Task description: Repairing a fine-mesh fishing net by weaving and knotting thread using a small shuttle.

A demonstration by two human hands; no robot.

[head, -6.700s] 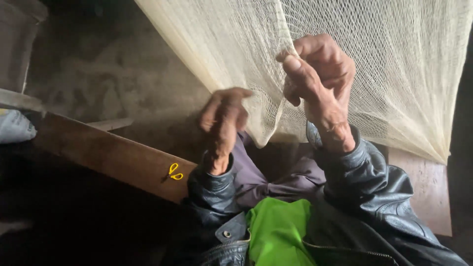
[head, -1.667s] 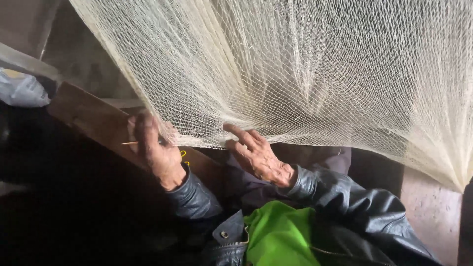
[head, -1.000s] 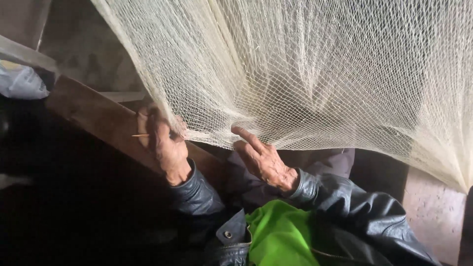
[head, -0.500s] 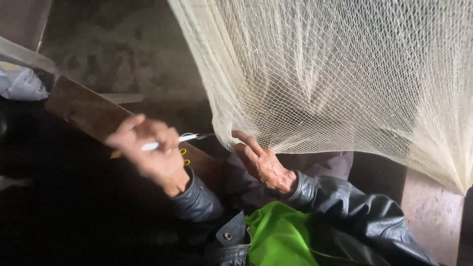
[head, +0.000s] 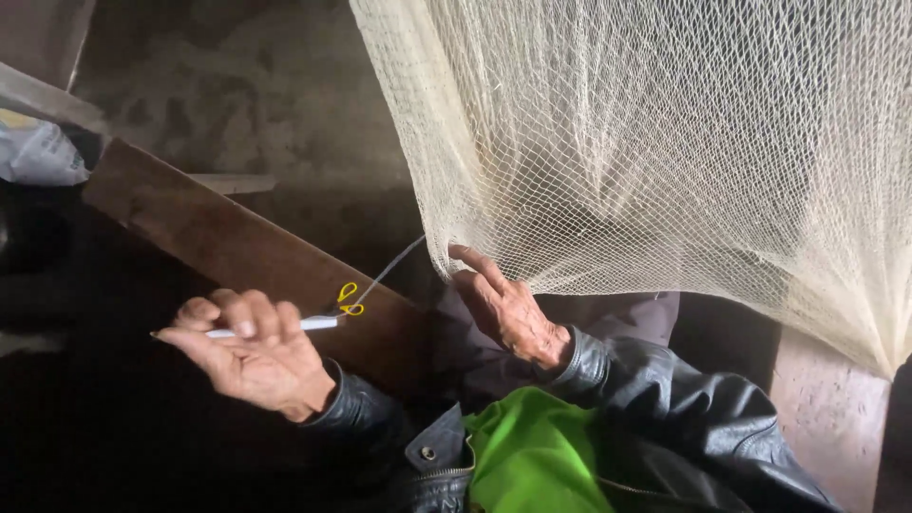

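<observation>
Twine [head: 394,266] runs taut from the cream fishing net [head: 665,152], pinched at its lower edge by the right hand [head: 508,309], to the netting needle [head: 275,326] gripped in the left hand [head: 252,356], stitch judged mid-pull.

net [head: 665,142] right, plank [head: 237,247] left, scissors [head: 348,298] on plank
</observation>
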